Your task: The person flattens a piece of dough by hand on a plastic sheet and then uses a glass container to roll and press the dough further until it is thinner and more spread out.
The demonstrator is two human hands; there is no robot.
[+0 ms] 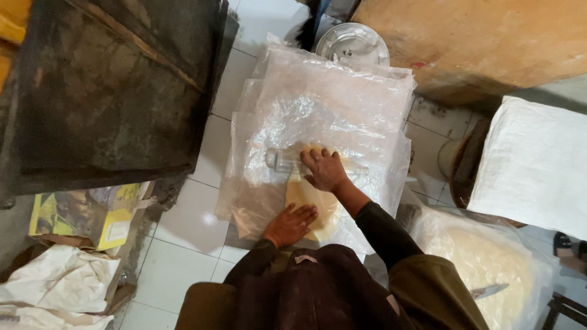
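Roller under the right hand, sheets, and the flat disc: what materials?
Roller: clear and glossy, glass or plastic, can't tell which. Sheets: thin translucent plastic film, crinkled with glare. Disc: pale yellow, matte, looks like soft dough; right hand on the roller, left hand flat beside it.

We are looking down into a small, informal food-making workspace, probably a home or back-room kitchen. We are seeing work being done at floor level on white tiles (183,226), with clear plastic sheets (330,104) spread out and a flat round of pale dough (315,205) lying between them. A bag of pale dough (489,263), a round metal lid (353,44) and a soot-darkened slab (104,91) are sitting close by.
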